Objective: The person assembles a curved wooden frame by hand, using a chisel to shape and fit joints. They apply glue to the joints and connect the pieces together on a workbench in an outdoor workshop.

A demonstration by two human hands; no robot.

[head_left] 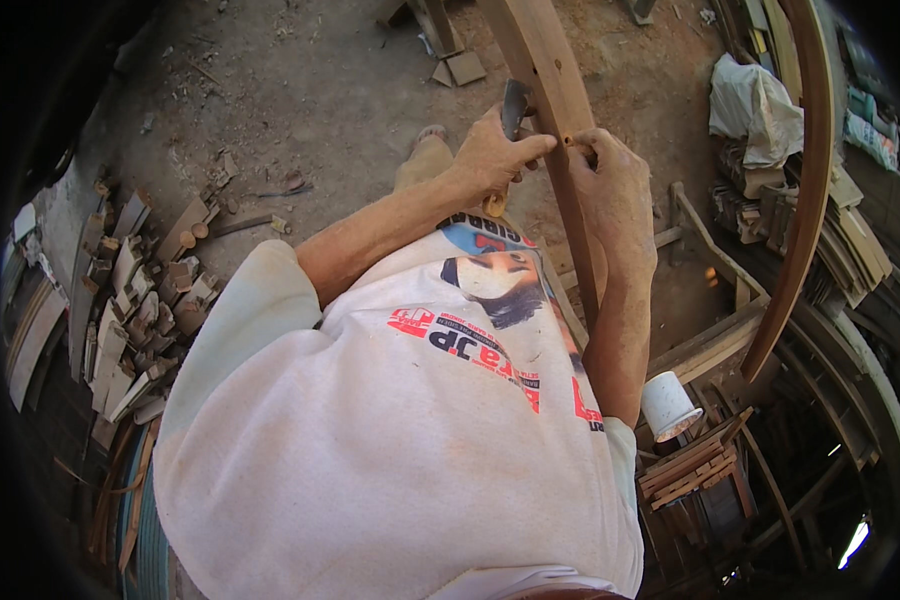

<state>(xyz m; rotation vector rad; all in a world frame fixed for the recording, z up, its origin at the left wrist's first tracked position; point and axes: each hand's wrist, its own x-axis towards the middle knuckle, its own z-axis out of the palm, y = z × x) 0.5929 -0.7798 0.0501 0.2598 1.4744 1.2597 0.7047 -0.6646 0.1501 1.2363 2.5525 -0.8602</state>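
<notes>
The floor [300, 90] is bare, grey-brown earth, strewn with small chips and crumbs of wood. Along its left edge lies a loose heap of wood offcuts [145, 310], short blocks and slats tumbled at all angles. Inward from the heap lies a thin dark strip [295, 187]. Near the far edge, flat squarish wood pieces [465, 67] lie beside the foot of a wooden stand [435, 28]. Along the right edge is a stack of boards [765, 185], with a crumpled white sack [760, 108] on top. Nearer the middle from that stack, a low wooden frame [720, 335] stands, with small orange bits [710, 275] beside it.
</notes>
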